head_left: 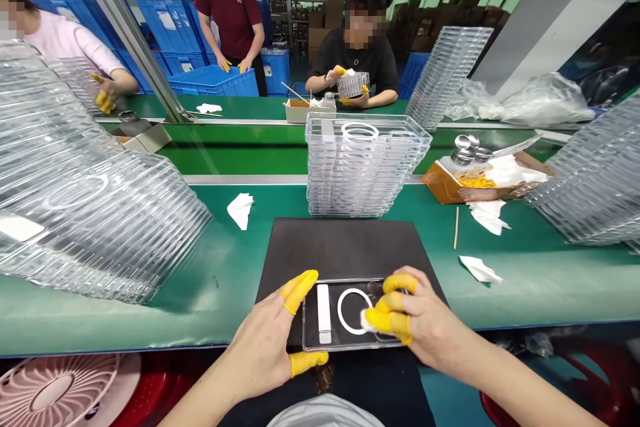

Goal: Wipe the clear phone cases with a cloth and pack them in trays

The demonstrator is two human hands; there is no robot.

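Two hands at a green conveyor bench (225, 267): the left hand (260, 340) clasps a clear phone case (313, 313) lying on a black mat (335, 247), fingers spread; the right hand (415, 313) pinches a white wipe (369, 321) against it.
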